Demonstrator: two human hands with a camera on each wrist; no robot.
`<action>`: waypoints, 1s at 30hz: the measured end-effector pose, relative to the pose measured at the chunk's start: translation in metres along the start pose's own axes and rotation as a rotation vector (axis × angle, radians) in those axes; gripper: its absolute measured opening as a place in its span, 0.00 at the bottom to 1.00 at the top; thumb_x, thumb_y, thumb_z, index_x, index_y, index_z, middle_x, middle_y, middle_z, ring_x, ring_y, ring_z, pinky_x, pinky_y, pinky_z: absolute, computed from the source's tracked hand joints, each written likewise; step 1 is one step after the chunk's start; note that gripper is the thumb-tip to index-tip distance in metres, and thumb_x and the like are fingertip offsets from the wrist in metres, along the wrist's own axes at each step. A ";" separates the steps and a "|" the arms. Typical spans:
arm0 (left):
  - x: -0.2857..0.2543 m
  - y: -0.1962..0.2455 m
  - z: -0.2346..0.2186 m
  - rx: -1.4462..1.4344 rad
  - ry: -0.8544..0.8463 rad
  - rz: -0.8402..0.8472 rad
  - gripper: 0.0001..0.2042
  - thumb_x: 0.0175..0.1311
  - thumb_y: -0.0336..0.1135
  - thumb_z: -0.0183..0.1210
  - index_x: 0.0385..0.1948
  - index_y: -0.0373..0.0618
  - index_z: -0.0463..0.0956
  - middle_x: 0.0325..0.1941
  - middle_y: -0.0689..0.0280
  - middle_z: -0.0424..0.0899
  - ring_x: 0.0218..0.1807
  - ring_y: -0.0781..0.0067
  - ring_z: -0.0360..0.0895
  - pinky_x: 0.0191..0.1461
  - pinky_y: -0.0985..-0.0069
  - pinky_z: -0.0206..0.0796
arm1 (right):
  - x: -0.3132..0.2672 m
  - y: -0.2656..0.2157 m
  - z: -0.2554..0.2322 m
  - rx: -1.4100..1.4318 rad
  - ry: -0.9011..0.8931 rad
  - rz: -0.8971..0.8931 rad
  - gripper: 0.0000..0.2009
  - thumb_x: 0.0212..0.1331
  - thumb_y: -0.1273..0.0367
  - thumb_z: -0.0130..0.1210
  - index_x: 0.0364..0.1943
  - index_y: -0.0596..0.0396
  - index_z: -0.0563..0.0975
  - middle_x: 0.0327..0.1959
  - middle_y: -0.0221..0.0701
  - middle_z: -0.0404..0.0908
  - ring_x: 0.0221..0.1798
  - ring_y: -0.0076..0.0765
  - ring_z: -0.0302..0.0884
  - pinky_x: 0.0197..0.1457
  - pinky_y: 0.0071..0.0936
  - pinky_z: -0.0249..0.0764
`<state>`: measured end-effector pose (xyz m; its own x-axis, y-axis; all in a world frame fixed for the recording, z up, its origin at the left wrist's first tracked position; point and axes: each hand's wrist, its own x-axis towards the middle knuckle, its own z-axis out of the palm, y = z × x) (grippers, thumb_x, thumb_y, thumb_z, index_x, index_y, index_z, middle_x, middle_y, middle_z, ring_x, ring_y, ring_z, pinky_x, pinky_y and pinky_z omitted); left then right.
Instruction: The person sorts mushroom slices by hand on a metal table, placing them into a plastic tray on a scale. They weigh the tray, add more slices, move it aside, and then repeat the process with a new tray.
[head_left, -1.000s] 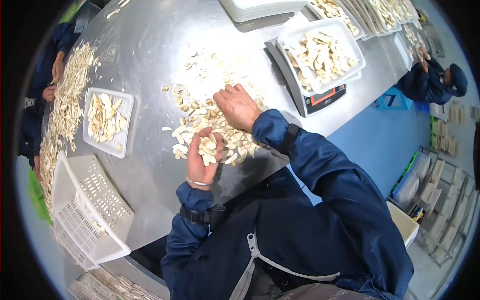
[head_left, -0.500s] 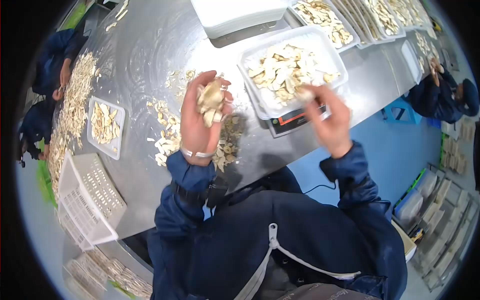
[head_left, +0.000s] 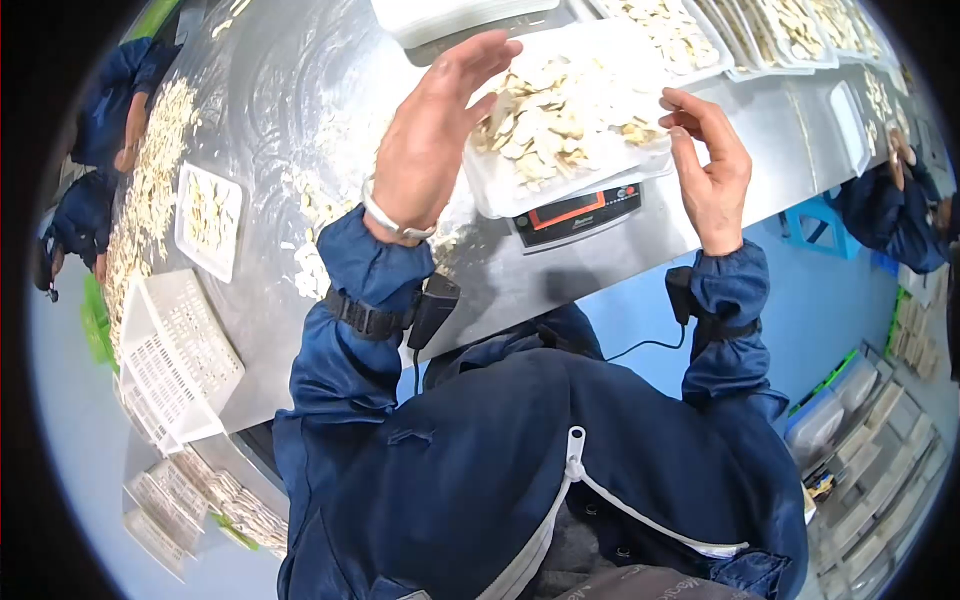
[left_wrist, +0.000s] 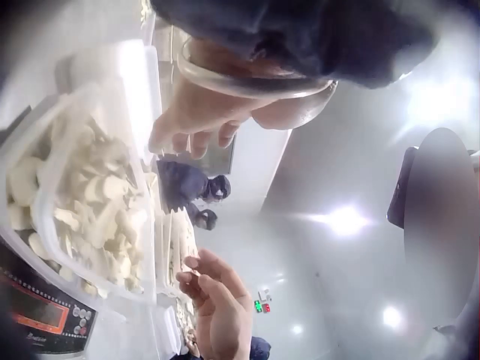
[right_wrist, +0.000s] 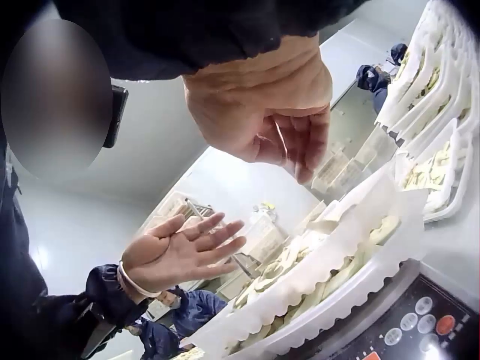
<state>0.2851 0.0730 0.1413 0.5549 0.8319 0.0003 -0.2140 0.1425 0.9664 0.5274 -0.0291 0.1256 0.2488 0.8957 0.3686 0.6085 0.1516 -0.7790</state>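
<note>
A: Where is the tray [head_left: 490,195], and what's in it?

B: On the scale [head_left: 582,228], heaped with pale slices [head_left: 545,125]. In the head view, the scale's display [head_left: 568,208] sits at the tray's 6 o'clock.

A: And the hands?

B: Taking the tray as the dial, the left hand [head_left: 425,145] is raised at 9 o'clock, fingertips toward 10. The right wrist view shows its fingers spread and the palm bare. The right hand [head_left: 715,175] hovers just beside the rim at about 4 o'clock, fingers loosely bent; I see nothing pinched between them.

A: Does either touch the tray?

B: Both look apart from it, though the left hand overlaps the rim in the head view.

A: What worries you?

B: The reading, mainly. A fingertip resting on the rim would probably falsify it, and a knock could shift the tray. I can't make out any digits.

A: Any spill risk?

B: Some. Slices lie close to the rim at 3 o'clock, so a careless brush might send one onto the tabletop [head_left: 300,75].

A: Anything else?

B: The filled trays [head_left: 770,70] around 2 o'clock crowd near; a wide swing of the right hand could bump them.
</note>
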 end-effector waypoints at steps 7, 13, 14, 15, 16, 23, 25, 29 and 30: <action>-0.091 -0.018 -0.099 -0.098 0.436 -0.118 0.18 0.73 0.41 0.44 0.47 0.33 0.72 0.39 0.59 0.79 0.44 0.70 0.76 0.47 0.75 0.65 | -0.024 -0.040 0.016 0.128 0.143 0.038 0.07 0.59 0.81 0.48 0.38 0.63 0.78 0.29 0.29 0.78 0.33 0.21 0.73 0.39 0.18 0.69; -0.218 -0.058 -0.187 -0.014 0.678 -0.291 0.16 0.71 0.41 0.49 0.47 0.35 0.72 0.31 0.67 0.77 0.31 0.79 0.72 0.37 0.82 0.62 | -0.084 -0.106 0.105 0.075 -0.394 -0.147 0.12 0.47 0.80 0.53 0.38 0.59 0.77 0.29 0.37 0.79 0.29 0.38 0.77 0.33 0.30 0.72; -0.240 -0.066 -0.198 -0.004 0.711 -0.366 0.15 0.71 0.40 0.49 0.48 0.36 0.72 0.32 0.68 0.78 0.31 0.80 0.72 0.36 0.82 0.62 | -0.095 -0.113 0.135 0.026 -0.547 -0.236 0.12 0.45 0.78 0.53 0.37 0.59 0.77 0.30 0.41 0.78 0.32 0.49 0.76 0.37 0.38 0.73; -0.257 -0.076 -0.206 0.008 0.746 -0.442 0.15 0.70 0.39 0.50 0.48 0.37 0.72 0.32 0.69 0.78 0.31 0.80 0.73 0.35 0.83 0.62 | -0.116 -0.111 0.163 -0.080 -0.741 -0.274 0.09 0.47 0.77 0.52 0.36 0.59 0.75 0.29 0.40 0.76 0.35 0.51 0.76 0.40 0.40 0.73; -0.272 -0.086 -0.212 0.029 0.749 -0.445 0.14 0.69 0.38 0.50 0.49 0.38 0.73 0.33 0.69 0.79 0.32 0.81 0.74 0.35 0.84 0.63 | -0.133 -0.110 0.185 -0.045 -0.725 -0.249 0.09 0.48 0.77 0.51 0.36 0.59 0.75 0.29 0.39 0.75 0.35 0.51 0.75 0.40 0.40 0.73; -0.333 -0.112 -0.232 0.135 0.693 -0.439 0.11 0.65 0.30 0.53 0.46 0.37 0.77 0.37 0.67 0.82 0.34 0.81 0.77 0.39 0.84 0.67 | -0.159 -0.110 0.259 -0.062 -0.663 -0.113 0.08 0.50 0.77 0.50 0.35 0.59 0.76 0.35 0.41 0.75 0.39 0.52 0.74 0.43 0.43 0.72; -0.336 -0.114 -0.239 0.096 0.689 -0.415 0.10 0.64 0.29 0.55 0.45 0.37 0.77 0.39 0.67 0.82 0.36 0.81 0.76 0.40 0.83 0.68 | -0.145 -0.104 0.261 -0.151 -0.555 -0.066 0.08 0.51 0.77 0.51 0.35 0.59 0.77 0.37 0.41 0.75 0.41 0.52 0.74 0.44 0.43 0.72; -0.315 -0.105 -0.248 0.497 0.753 -0.179 0.13 0.57 0.27 0.60 0.45 0.43 0.78 0.40 0.64 0.75 0.40 0.76 0.74 0.44 0.79 0.69 | -0.126 -0.117 0.281 -0.213 -0.545 -0.174 0.12 0.53 0.75 0.54 0.43 0.56 0.78 0.43 0.39 0.75 0.47 0.48 0.73 0.50 0.39 0.72; -0.308 -0.100 -0.250 0.587 0.733 -0.174 0.14 0.56 0.27 0.60 0.45 0.43 0.78 0.39 0.64 0.74 0.40 0.74 0.74 0.44 0.78 0.69 | -0.124 -0.122 0.291 -0.192 -0.557 -0.213 0.14 0.53 0.75 0.54 0.45 0.55 0.78 0.44 0.38 0.75 0.48 0.47 0.73 0.51 0.38 0.71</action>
<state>-0.0652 -0.0635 -0.0195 -0.1436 0.9818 -0.1244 0.3718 0.1701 0.9126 0.2033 -0.0368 0.0276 -0.2911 0.9455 0.1457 0.7390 0.3189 -0.5935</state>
